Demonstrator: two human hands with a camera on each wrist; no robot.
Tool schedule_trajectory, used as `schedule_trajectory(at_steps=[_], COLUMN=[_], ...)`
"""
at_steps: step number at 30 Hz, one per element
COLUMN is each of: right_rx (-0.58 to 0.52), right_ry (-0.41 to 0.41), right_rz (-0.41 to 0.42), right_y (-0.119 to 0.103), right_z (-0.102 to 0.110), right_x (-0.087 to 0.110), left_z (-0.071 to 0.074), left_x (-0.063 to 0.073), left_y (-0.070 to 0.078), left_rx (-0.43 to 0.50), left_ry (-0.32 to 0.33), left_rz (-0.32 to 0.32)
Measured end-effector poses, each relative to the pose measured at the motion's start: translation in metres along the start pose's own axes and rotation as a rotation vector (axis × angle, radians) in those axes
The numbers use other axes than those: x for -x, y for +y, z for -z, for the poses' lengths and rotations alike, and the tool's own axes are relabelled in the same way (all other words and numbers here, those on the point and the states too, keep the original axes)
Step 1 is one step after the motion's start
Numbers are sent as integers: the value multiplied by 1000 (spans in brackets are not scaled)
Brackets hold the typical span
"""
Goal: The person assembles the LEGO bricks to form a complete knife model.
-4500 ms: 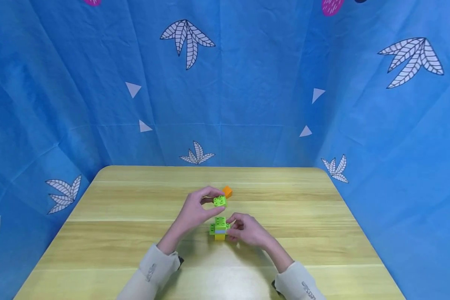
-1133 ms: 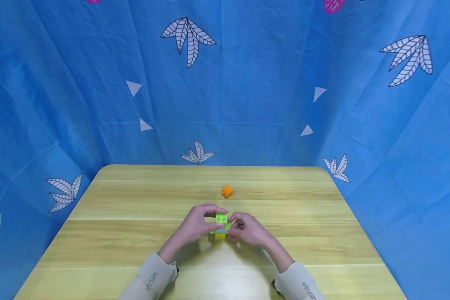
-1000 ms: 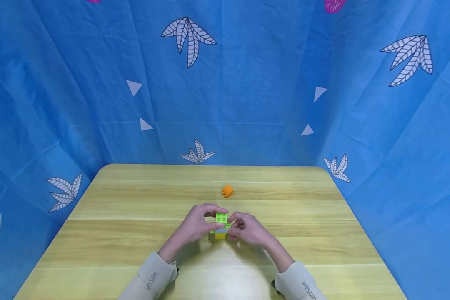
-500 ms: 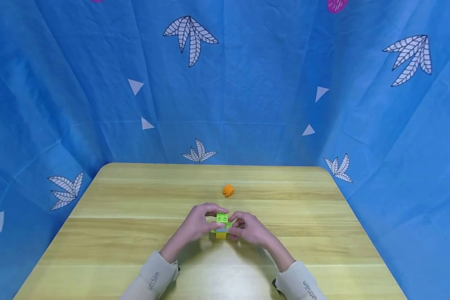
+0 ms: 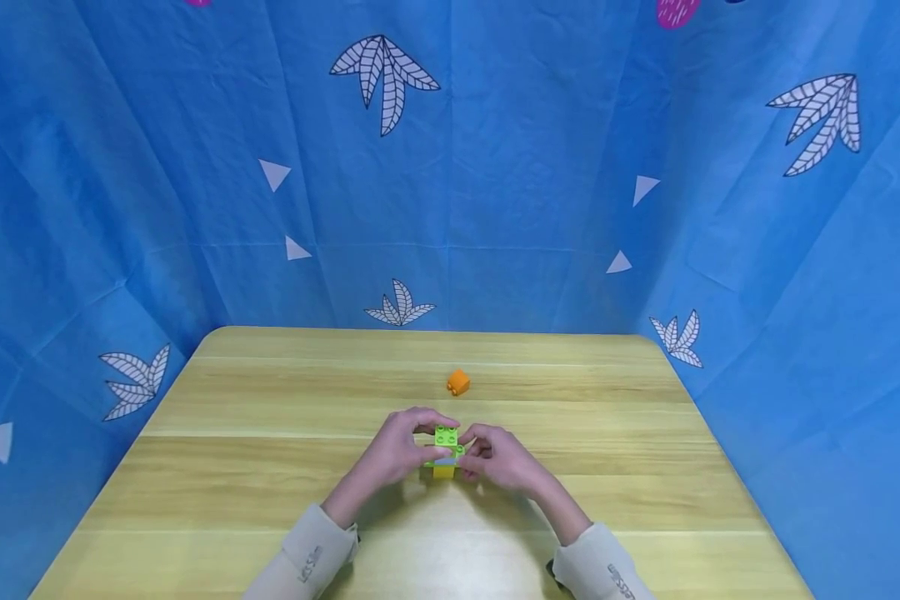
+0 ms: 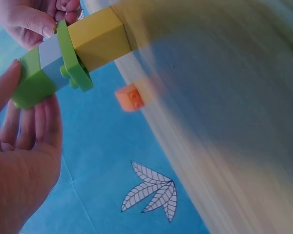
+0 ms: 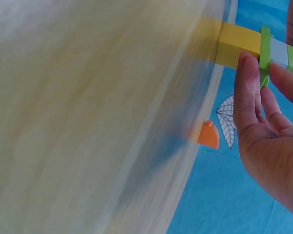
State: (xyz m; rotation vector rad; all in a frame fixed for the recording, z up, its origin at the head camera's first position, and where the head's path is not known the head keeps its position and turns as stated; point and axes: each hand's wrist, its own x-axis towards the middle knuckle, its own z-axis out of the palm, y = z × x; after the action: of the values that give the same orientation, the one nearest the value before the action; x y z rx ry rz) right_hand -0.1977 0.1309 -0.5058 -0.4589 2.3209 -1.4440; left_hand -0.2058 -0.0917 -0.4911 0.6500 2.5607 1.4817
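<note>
A small toy brick stack stands upright on the table in the head view. Its yellow brick (image 6: pixel 100 39) is at the bottom, followed by a flat green plate (image 6: pixel 74 56) that juts out at the sides, then a light blue brick (image 6: pixel 51 56). At the top is a green brick (image 5: pixel 446 436) with its studs facing up. My left hand (image 5: pixel 397 450) pinches that green brick between thumb and fingers. From the other side, my right hand (image 5: pixel 506 462) grips the stack at the green plate, thumb and fingertips around it. The left thumb partly covers the stack's front in the head view.
An orange brick (image 5: pixel 458 382) lies on the wooden table (image 5: pixel 270 400) beyond the stack. Blue printed cloth (image 5: pixel 525 167) hangs behind the table and along both sides.
Since 4.5 s ago, my left hand has lowered the green brick from above the stack onto its top. Over the last second both hands have stayed nearly still; the head view has shifted slightly.
</note>
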Motion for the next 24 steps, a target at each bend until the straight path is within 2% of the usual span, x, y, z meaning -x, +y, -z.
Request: schedule_trajectory(at_steps=[14, 24], right_rx=[3, 23], right_ry=[-5, -2], right_rz=[8, 14], right_y=[-3, -1], right_z=[-1, -2], right_x=[-1, -1], left_z=[2, 3], left_x=[4, 2], left_y=[0, -1], left_rx=[7, 1], left_ry=[-5, -29], left_rz=[17, -15])
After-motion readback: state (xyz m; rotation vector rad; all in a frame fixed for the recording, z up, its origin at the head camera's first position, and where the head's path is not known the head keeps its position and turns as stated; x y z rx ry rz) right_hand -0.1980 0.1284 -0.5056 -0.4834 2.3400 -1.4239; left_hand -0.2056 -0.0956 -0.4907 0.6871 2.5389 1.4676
